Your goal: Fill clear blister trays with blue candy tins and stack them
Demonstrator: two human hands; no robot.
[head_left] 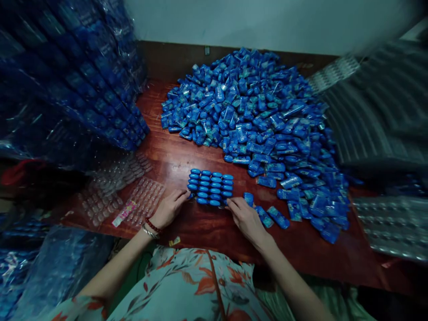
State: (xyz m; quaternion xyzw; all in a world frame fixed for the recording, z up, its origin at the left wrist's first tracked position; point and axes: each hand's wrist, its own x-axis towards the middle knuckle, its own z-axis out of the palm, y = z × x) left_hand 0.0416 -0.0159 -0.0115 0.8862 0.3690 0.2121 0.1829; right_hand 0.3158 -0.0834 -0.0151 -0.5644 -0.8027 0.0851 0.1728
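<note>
In front of me a neat block of small glossy blue oval packs (210, 187) stands in rows on the table. My left hand (169, 208), with a red bead bracelet and a silver bangle at the wrist, closes its thumb and fingers on the block's near left corner. At the near right corner, the bent fingers of my right hand (245, 219) press on the block from the other side. Its fingertips are partly hidden. Just beyond the right hand lie a few loose blue packs (278, 217) with printed film.
A large heap of blue packs (240, 107) covers the table's back and right. Clear blister trays (145, 203) lie at left, with a pink-and-white slip (124, 213). Tall film-wrapped blue stacks (83, 76) rise at left; more trays (391, 223) are stacked at right.
</note>
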